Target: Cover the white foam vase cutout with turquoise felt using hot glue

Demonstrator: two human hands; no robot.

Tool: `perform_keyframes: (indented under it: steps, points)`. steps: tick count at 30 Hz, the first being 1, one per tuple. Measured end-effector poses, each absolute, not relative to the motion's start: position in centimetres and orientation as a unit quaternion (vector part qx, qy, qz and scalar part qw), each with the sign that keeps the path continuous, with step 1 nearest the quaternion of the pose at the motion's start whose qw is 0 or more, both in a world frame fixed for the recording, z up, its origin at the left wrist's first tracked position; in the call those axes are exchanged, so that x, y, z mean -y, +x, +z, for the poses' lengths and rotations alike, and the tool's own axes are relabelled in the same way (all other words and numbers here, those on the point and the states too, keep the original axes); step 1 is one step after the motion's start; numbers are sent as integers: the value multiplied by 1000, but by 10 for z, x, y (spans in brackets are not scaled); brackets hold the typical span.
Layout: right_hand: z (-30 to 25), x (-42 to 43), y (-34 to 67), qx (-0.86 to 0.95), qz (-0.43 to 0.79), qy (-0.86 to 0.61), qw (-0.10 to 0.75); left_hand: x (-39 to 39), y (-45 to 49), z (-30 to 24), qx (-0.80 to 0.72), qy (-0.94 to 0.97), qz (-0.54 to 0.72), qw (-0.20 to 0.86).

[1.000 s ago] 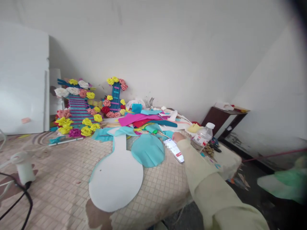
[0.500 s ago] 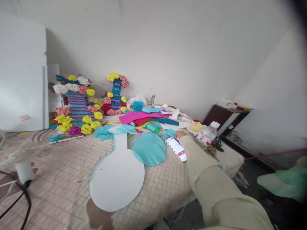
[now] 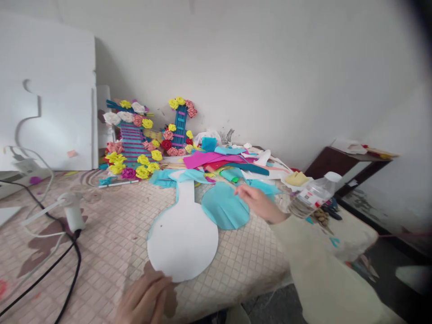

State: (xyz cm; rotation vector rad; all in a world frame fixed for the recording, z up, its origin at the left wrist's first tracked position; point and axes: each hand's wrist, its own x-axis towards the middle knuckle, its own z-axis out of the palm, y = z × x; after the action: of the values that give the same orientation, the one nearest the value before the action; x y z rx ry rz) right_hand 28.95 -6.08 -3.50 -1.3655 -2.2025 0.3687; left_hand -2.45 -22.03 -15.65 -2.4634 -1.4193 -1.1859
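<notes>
A white guitar-shaped board (image 3: 184, 238) lies on the table, a strip of turquoise paper over its neck. My left hand (image 3: 145, 297) has come in at the bottom, blurred, its fingers loosely stretched out and tips at the board's lower edge; I cannot tell whether they touch. Over the right edge of a round turquoise paper piece (image 3: 224, 207) is my right hand (image 3: 259, 202), its fingers pinched together. Whatever it holds is too small to make out. The phone is no longer visible.
Colored paper sheets (image 3: 216, 158) are heaped at the back, beside flower-trimmed decorations (image 3: 133, 139). On the left stands a white glue gun (image 3: 73, 216) with a black cord (image 3: 77, 252). A plastic bottle (image 3: 315, 195) is at the right, near a brown shelf (image 3: 326, 166).
My left hand has entered at the bottom beside the board. My right hand has moved toward me, over the turquoise circle. The view has turned left.
</notes>
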Motion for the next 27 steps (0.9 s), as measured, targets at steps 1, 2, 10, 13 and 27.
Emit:
perform_keyframes:
  steps: [1, 2, 10, 13, 27]
  points:
    - [-44, 65, 270, 829, 148, -475, 256, 215, -22, -151, 443, -814, -374, 50]
    - [-53, 67, 252, 842, 145, -459, 243, 211, -20, -145, 441, -818, -364, 61]
    - [-104, 39, 177, 852, 91, -483, 184, 201, -2, -135, 444, -840, -304, 65]
    - [-110, 33, 173, 847, 89, -494, 173, 201, 14, -141, 389, -875, -280, 72]
    - [-120, 19, 187, 854, 99, -449, 243, 201, 23, -146, 413, -869, -262, 69]
